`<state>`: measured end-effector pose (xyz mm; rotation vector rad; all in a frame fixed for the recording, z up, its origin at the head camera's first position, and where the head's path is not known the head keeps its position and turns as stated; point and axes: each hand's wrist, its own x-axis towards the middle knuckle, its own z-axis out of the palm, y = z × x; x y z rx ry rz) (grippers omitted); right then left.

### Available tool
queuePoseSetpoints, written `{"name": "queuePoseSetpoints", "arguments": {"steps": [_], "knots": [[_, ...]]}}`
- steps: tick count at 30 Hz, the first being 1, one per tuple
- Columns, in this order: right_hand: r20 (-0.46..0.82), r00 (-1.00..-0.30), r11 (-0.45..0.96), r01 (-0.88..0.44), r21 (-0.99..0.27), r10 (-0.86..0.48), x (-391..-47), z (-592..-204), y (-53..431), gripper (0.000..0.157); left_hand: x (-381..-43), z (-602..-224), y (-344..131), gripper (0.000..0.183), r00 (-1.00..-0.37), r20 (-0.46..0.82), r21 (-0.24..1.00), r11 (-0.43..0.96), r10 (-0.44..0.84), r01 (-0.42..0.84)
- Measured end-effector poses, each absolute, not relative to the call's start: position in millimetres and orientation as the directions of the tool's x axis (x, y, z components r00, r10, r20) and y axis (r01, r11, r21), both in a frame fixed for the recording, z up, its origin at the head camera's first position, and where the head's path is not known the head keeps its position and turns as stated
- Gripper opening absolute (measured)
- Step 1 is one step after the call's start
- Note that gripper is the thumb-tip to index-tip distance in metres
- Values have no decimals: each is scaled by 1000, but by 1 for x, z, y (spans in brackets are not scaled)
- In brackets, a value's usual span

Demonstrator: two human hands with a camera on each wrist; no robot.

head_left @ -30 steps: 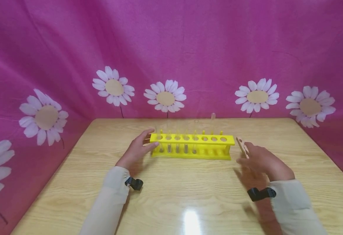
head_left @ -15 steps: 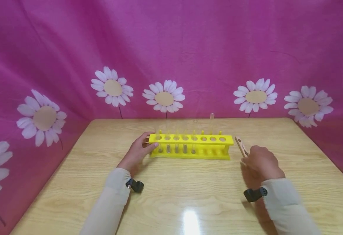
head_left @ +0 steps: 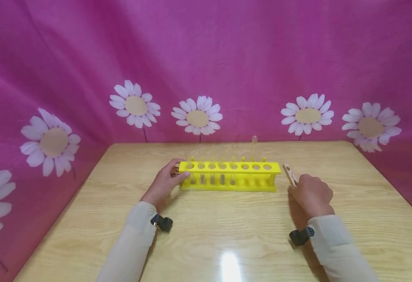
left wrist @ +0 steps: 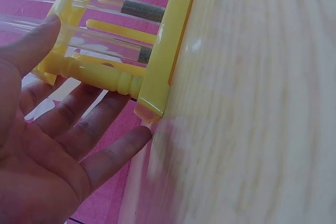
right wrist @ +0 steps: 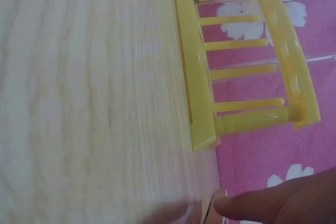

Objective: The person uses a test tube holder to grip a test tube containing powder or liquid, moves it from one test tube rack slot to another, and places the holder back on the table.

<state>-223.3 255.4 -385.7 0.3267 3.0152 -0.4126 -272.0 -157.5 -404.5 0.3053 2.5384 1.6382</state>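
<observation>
A yellow test tube rack (head_left: pixel 228 188) stands upright on the table, with several glass test tubes in its left holes. Dark material shows at the bottoms of some tubes (left wrist: pixel 144 11). My left hand (head_left: pixel 163 182) grips the rack's left end; its thumb lies at the upper bar and its fingers curve by the end post (left wrist: pixel 100 74). Right of the rack, my right hand (head_left: pixel 311 194) holds a wooden test tube holder (head_left: pixel 288 174), its tip pointing away from me. In the right wrist view only the thumb (right wrist: pixel 278 200) and a bit of wood show clearly.
A lone clear tube (head_left: pixel 254 147) rises behind the rack's right half, apparently on one of its rear pegs. The wooden table (head_left: pixel 199 231) reaches back to a pink flowered cloth (head_left: pixel 227 70). Light glares off the tabletop near its front.
My right hand has shifted left and its fingers have curled tighter round the wooden holder, which stays in about the same place. The left hand and the rack hold still.
</observation>
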Motion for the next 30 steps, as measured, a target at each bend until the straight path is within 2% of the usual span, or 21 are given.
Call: {"name": "queuePoseSetpoints", "arguments": {"steps": [9,18,22,30], "knots": [[-80,-975,932,220,-288,205,-228,-388,261,30,-275,-405,-161,53,-970,6,920,379,245,102],[-66,-982,929,188,-320,176,-226,-394,264,28,-280,-417,-166,55,-961,-29,996,87,276,-5],[-52,-983,931,183,-317,175,-227,-394,264,27,-279,-421,-168,48,-956,2,1000,-2,292,1],[-40,-974,912,224,-343,224,-230,-395,269,24,-278,-432,-170,49,-943,75,994,-98,325,45]]}}
